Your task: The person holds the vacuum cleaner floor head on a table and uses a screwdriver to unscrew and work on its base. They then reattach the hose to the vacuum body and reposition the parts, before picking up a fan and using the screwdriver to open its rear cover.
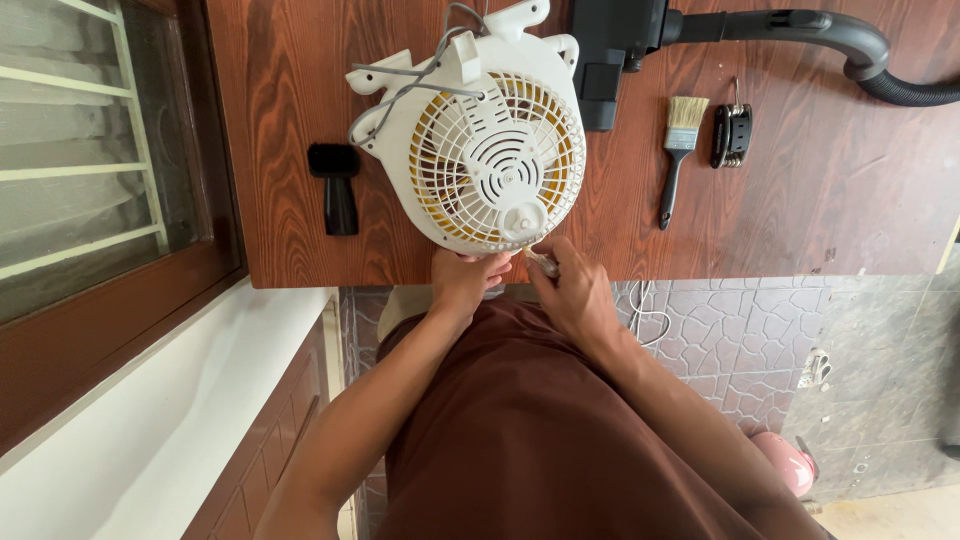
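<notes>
White plastic fan [480,150] lying grille-up on wooden table [800,200] near its front edge, left hand [465,278] gripping fan's lower rim, right hand [570,290] pinching small pale part [545,262] beside rim, paintbrush [678,155], hex key set [732,135], black vacuum nozzle [338,185] well apart.

On my wooden table [800,200]: a black nozzle attachment [337,185] near its left edge, a paintbrush [678,150] with pale bristles toward its right, and a black folding key set [731,135] just beside that brush. At the table's far edge, a black vacuum body [610,50] with its hose [860,55] curving off right. Below the table's near edge, grey patterned floor tiles [740,340]; left of the table, a barred window [80,150].
</notes>
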